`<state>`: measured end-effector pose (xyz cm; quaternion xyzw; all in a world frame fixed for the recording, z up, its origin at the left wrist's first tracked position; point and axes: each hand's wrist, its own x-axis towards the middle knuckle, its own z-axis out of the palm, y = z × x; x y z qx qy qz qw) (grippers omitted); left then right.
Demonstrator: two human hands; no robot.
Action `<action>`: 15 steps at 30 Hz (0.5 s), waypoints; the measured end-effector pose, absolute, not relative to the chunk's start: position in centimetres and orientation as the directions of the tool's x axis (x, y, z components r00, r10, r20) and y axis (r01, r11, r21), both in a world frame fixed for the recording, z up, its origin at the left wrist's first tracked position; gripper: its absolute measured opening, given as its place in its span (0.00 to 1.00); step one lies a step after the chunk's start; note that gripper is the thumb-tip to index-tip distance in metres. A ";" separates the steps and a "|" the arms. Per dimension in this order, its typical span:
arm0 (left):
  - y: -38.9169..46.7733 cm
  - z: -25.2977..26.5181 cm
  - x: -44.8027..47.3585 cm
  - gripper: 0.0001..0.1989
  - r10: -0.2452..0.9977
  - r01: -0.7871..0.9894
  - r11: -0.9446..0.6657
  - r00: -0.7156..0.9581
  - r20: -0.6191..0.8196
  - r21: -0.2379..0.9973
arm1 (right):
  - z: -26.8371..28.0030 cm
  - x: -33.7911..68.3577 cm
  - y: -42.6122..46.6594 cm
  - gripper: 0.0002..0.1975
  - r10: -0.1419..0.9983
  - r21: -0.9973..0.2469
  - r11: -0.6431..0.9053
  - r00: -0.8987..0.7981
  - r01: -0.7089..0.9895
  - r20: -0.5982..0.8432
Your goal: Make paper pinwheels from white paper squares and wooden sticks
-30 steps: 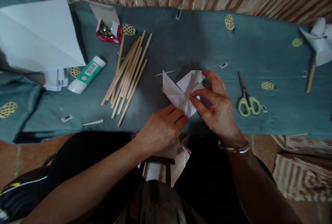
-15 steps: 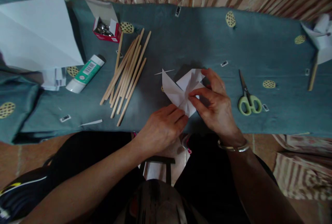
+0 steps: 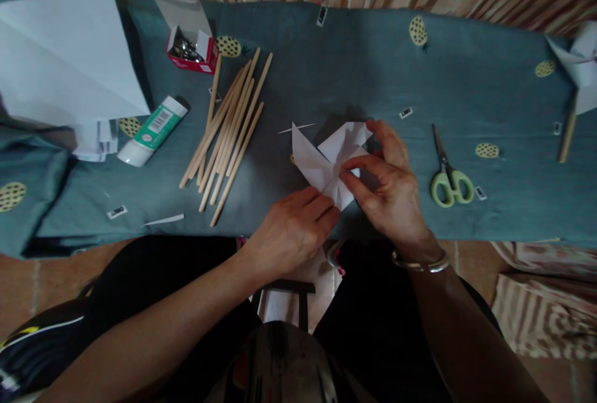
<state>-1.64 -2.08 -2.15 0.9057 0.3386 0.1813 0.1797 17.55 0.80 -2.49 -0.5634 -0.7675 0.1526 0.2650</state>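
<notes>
A white paper pinwheel (image 3: 310,163) with folded blades is held between my two hands, just above the cloth near the table's front edge. My left hand (image 3: 298,222) is closed on its lower edge, fingers curled over the paper. Thumb and index finger of my right hand (image 3: 389,185) pinch at the pinwheel's middle, while its other fingers rest by the upper right blade. Whether a small pin is between those fingertips is too small to tell. Behind the pinwheel lies a thin white paper sliver (image 3: 297,128). Green-handled scissors (image 3: 450,179) lie to the right of my right hand.
Left of my hands are several wooden sticks (image 3: 228,135), a glue stick (image 3: 156,129), an opened red box (image 3: 191,55) of metal pins and white paper sheets (image 3: 69,58). Another pinwheel (image 3: 583,73) on a stick lies at the far right. A patterned green-blue cloth (image 3: 364,67) covers the table.
Very little differs. Both hands keep their hold on the pinwheel, and the view has shifted slightly.
</notes>
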 end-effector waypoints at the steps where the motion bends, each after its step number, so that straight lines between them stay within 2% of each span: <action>1: -2.1 -2.1 -1.6 0.07 0.678 0.547 -0.707 0.705 0.209 0.448 | -2.5 17.6 0.8 0.05 0.946 -0.531 0.317 -0.222 0.786 0.235; 10: -2.2 -2.2 -1.7 0.06 0.671 0.542 -0.720 0.704 0.234 0.434 | -2.6 17.7 0.8 0.05 0.945 -0.520 0.319 -0.224 0.792 0.239; 15: -2.3 -2.3 -1.5 0.08 0.706 0.566 -0.697 0.649 0.282 0.440 | -2.8 17.8 0.9 0.04 0.942 -0.533 0.329 -0.232 0.780 0.241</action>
